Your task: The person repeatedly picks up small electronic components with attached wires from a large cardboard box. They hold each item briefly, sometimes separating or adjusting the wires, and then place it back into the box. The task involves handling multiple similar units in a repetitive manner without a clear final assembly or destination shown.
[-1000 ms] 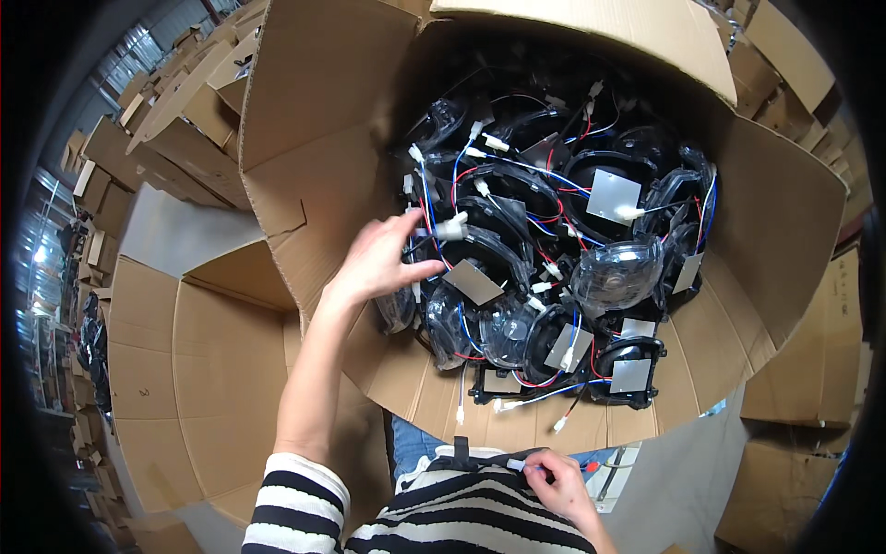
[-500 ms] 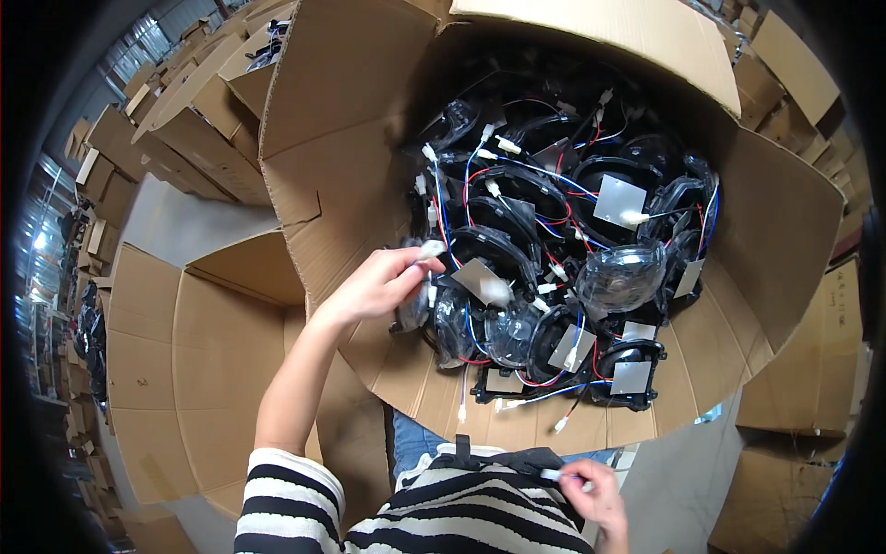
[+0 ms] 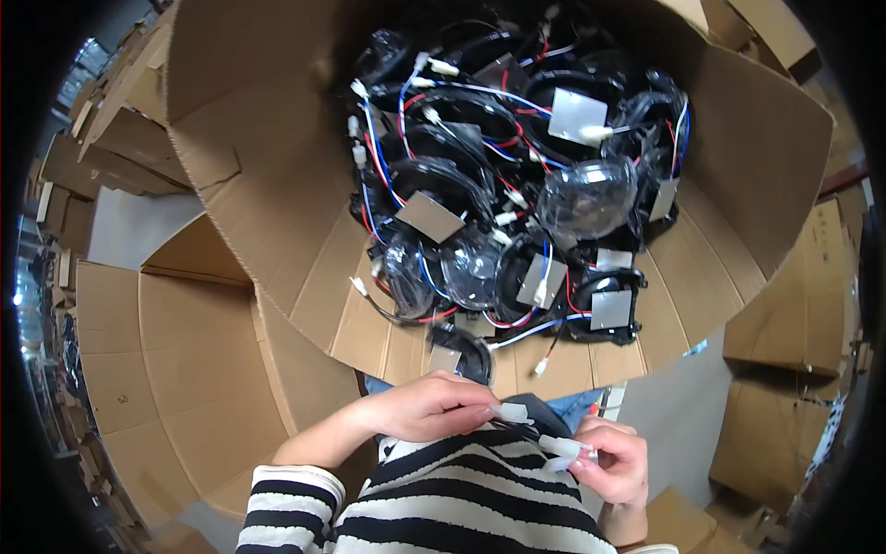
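Observation:
Close in front of my striped shirt, my left hand [image 3: 434, 406] is closed, its fingertips pinching a white plug connector [image 3: 510, 413]. Just to the right, my right hand [image 3: 614, 459] is closed on small whitish plastic pieces [image 3: 563, 450] that look like connectors; their exact kind is unclear. The two hands are apart. Above my left hand, a black lamp housing [image 3: 472, 349] with a grey plate lies at the near side of a large open carton [image 3: 268, 120]. Many lamps with clear lenses [image 3: 588, 198], black rims and red, blue and white wires fill it.
A second open carton [image 3: 194, 342] stands at the left, its flaps spread. More brown cartons [image 3: 784, 295] are stacked on the right and along the far left. Grey floor [image 3: 678, 415] shows between them.
My left hand has come back from the lamps to my waist, near my right hand. A black lamp housing now lies near the carton's front edge. The view has shifted.

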Motion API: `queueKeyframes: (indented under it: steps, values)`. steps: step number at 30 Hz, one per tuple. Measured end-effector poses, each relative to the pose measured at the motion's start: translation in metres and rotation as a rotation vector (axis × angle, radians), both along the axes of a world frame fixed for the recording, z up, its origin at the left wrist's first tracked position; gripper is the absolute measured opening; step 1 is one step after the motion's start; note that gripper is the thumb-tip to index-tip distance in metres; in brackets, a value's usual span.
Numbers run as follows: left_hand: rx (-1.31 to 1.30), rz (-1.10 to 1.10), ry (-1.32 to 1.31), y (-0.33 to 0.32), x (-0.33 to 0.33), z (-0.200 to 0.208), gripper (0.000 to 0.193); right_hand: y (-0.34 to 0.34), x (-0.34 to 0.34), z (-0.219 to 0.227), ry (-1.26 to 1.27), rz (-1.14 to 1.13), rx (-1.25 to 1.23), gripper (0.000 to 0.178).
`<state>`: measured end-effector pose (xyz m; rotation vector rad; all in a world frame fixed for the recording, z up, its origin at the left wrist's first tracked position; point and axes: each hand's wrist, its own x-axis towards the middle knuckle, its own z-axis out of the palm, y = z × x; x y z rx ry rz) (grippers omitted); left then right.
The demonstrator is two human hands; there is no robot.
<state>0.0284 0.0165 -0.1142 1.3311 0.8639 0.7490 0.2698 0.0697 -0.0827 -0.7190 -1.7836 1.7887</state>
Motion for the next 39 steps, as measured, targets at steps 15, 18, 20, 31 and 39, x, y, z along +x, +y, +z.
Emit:
queueKeyframes:
  steps: [15,18,20,31,39]
  values:
    - [-0.023,-0.160,-0.208,0.008,0.005,-0.021,0.017,0.004,-0.018,-0.002,-0.240,0.038,0.005,0.008]
    - [-0.079,-0.176,-0.204,0.013,0.004,-0.021,0.018,0.006,-0.022,0.001,-0.351,-0.015,0.129,0.009]
    - [-0.079,-0.205,-0.168,0.015,0.005,-0.022,0.019,0.008,-0.025,-0.003,-0.366,0.010,0.183,0.010]
    - [-0.299,0.058,-0.167,0.011,-0.003,-0.021,0.012,0.015,0.008,-0.007,-0.208,-0.121,0.003,0.008]
    - [-0.189,0.081,-0.255,0.009,-0.007,-0.019,0.015,0.014,0.000,0.003,-0.094,-0.026,0.035,0.012]
